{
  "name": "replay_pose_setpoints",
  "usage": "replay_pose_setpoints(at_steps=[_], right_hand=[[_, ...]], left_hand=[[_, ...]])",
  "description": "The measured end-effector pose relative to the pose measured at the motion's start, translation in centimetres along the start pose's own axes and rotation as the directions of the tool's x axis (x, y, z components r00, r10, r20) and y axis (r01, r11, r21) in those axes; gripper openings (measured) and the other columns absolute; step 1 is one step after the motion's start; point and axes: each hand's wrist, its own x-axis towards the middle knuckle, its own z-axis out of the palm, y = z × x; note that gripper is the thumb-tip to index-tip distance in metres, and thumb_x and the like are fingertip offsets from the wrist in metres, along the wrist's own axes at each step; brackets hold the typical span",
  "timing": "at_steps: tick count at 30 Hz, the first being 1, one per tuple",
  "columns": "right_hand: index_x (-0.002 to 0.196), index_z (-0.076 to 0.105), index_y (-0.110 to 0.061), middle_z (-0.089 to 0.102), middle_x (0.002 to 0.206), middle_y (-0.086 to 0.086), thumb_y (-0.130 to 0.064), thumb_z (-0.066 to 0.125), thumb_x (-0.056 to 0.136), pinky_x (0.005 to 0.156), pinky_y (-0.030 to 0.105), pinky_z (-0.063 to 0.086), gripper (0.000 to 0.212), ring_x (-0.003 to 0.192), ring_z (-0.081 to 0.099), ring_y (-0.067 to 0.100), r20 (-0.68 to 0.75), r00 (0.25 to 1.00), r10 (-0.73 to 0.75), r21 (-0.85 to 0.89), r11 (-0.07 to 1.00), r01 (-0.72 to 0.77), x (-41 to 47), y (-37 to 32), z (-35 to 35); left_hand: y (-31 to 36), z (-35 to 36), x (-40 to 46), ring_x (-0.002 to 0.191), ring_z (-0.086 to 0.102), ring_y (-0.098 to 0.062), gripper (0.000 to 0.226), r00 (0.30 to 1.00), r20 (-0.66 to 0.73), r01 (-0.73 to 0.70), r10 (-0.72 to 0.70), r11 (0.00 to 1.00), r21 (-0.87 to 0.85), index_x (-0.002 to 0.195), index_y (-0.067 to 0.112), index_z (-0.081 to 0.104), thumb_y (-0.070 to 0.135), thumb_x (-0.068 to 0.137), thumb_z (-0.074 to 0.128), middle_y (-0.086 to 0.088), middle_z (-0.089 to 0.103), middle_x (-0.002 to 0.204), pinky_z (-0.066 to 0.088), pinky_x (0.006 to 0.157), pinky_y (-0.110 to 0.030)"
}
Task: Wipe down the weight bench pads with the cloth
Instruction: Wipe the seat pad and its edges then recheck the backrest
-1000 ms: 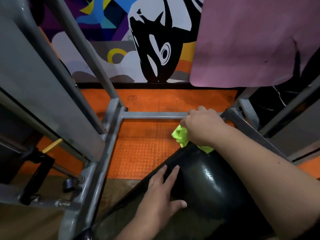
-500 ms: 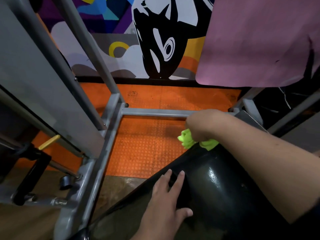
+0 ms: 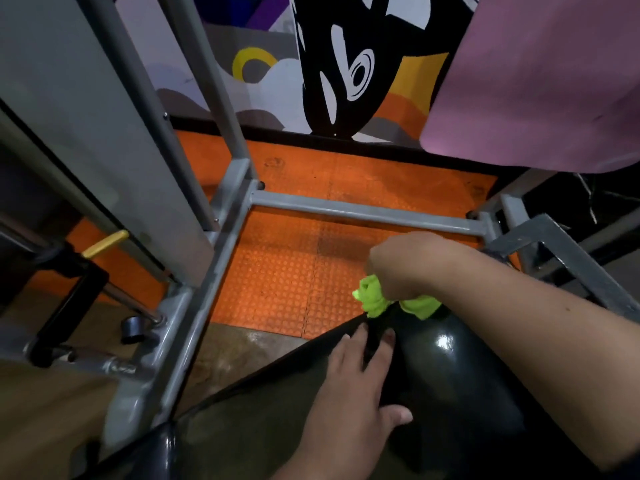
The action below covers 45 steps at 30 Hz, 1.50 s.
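Currently cloth [image 3: 372, 299] bunched in right hand [image 3: 408, 265], fingers curled round it, pressed at far end of pad [image 3: 460, 382] for wiping. Left hand [image 3: 353, 393] laid flat, fingers straight, holding nothing, likely bracing pad.

right hand [image 3: 405, 265] seemingly bunches cloth [image 3: 374, 301] on pad [image 3: 460, 386].
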Motion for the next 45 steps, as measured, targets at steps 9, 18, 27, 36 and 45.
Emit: replay_pose_setpoints(at_steps=[9,18,27,36,45], right_hand=[[0.114,0.063,-0.020,0.063,0.109,0.002,-0.017,0.051,0.090,0.082,0.041,0.056,0.027,0.097,0.060,0.028,0.032,0.999,-0.004,-0.001,1.000,0.004,1.7,-3.0,1.2],[0.116,0.062,-0.027,0.063,0.116,0.003,-0.017,0.053,0.087,0.086,0.038,0.052,0.031,0.104,0.060,0.031,-0.033,0.998,-0.044,0.013,0.999,0.044,3.7,-6.0,2.7],[0.130,0.057,-0.027,0.057,0.125,0.007,-0.015,0.050,0.091,0.087,0.043,0.051,0.042,0.111,0.054,0.032,-0.043,0.991,-0.125,0.004,0.992,0.125,6.1,-9.8,4.5],[0.130,0.057,-0.027,0.053,0.126,0.009,-0.017,0.050,0.091,0.080,0.037,0.041,0.041,0.113,0.050,0.034,-0.054,0.984,-0.171,-0.002,0.985,0.171,8.3,-13.0,6.4],[0.130,0.056,-0.028,0.053,0.123,0.009,-0.020,0.052,0.090,0.082,0.038,0.045,0.040,0.111,0.050,0.034,-0.047,0.980,-0.194,-0.007,0.981,0.194,9.7,-14.7,7.3]], left_hand=[[-1.8,0.4,-0.9,0.150,0.001,-0.009,0.082,0.996,-0.090,0.022,-0.026,0.999,-0.044,0.159,0.038,0.016,0.052,0.092,0.062,0.006,0.009,0.162,0.026,0.119,-0.033],[-9.4,1.3,-5.2,0.149,-0.001,-0.006,0.084,0.978,-0.044,0.201,-0.203,0.978,-0.046,0.156,0.044,0.015,0.052,0.090,0.066,0.013,0.003,0.163,0.011,0.117,-0.020],[-13.4,1.9,-6.1,0.152,-0.011,-0.010,0.099,0.958,0.111,0.268,-0.263,0.963,-0.024,0.155,0.051,-0.003,0.049,0.088,0.069,0.015,-0.017,0.165,0.019,0.123,-0.033],[-14.3,2.7,-5.7,0.152,-0.012,-0.013,0.095,0.965,0.103,0.247,-0.242,0.969,-0.033,0.158,0.045,0.002,0.049,0.089,0.068,0.013,-0.018,0.165,0.018,0.123,-0.032],[-15.1,3.3,-5.7,0.153,-0.014,-0.017,0.093,0.964,0.119,0.247,-0.238,0.966,-0.071,0.156,0.050,-0.002,0.048,0.091,0.065,0.011,-0.019,0.165,0.018,0.122,-0.035]])
